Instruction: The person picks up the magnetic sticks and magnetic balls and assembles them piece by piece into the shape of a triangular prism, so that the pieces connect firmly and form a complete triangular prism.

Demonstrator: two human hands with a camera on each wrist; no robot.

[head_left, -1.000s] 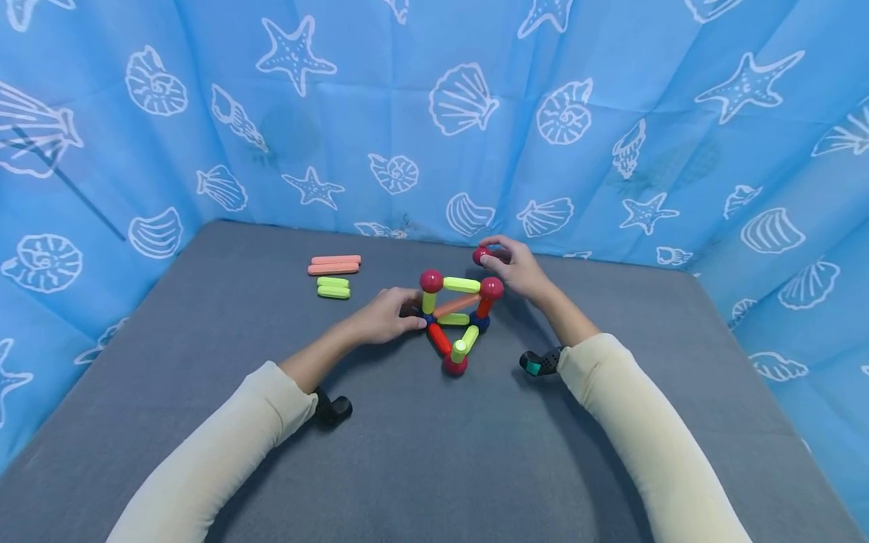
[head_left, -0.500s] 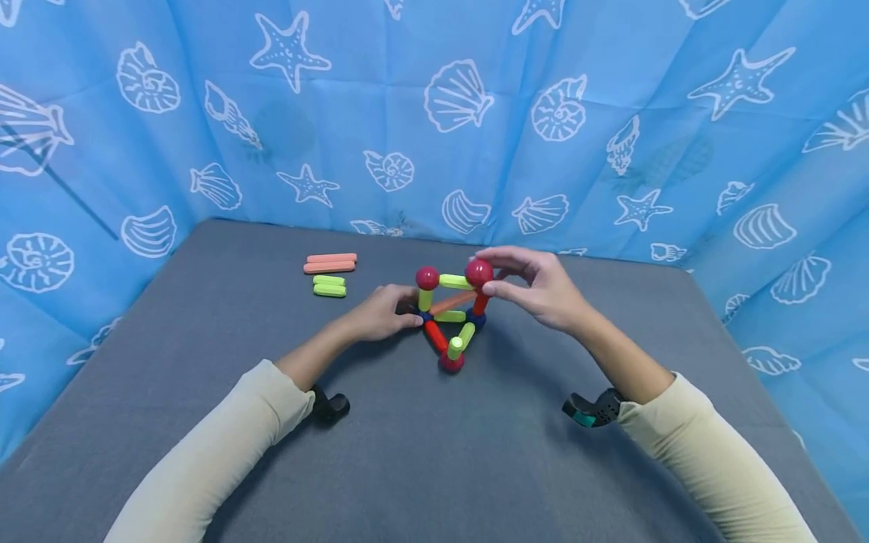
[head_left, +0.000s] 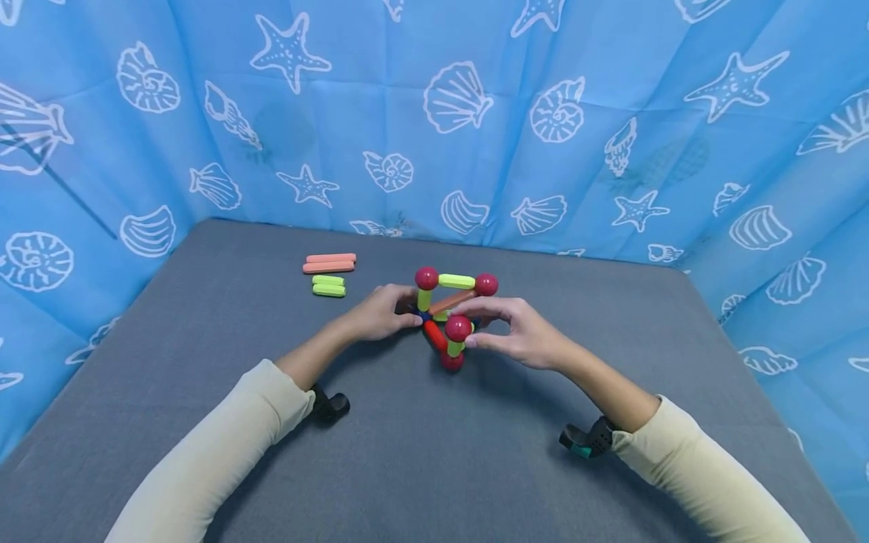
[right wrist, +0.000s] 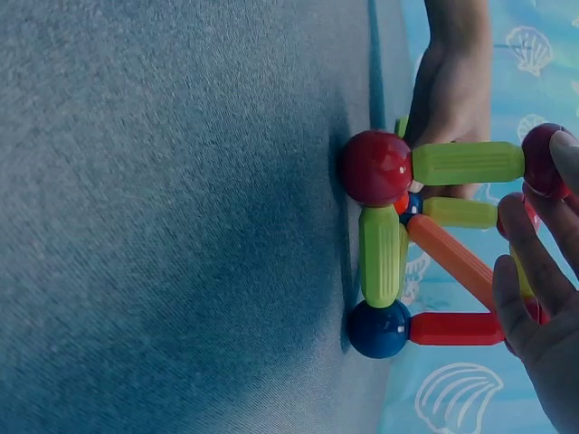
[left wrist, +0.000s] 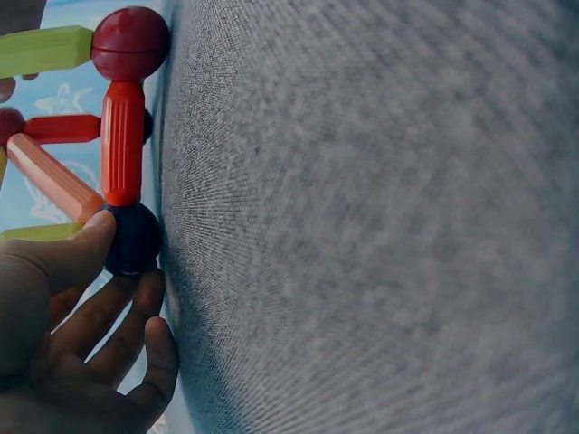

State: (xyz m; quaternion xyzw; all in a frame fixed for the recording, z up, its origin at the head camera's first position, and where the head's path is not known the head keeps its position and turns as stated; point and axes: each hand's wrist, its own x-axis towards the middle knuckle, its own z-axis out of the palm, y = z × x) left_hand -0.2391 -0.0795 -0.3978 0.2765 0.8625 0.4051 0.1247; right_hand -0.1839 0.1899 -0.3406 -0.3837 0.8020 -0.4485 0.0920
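Note:
A frame of coloured sticks and balls stands on the table between my hands. My left hand grips the dark blue ball at the frame's left corner, thumb on one side and fingers beneath. With thumb and fingertips my right hand pinches a red ball, which sits on top of the upright green stick at the near corner. Below that stick lies another red ball on the table. Behind, two more red balls top the frame, joined by a yellow-green stick. An orange stick slants across.
Two loose orange sticks and two short green sticks lie at the back left of the grey table. A blue curtain with shell prints hangs behind and along the sides.
My right hand has brought the red ball from behind the frame over to the near corner, onto the upright green stick. My left hand has stayed on the blue ball.

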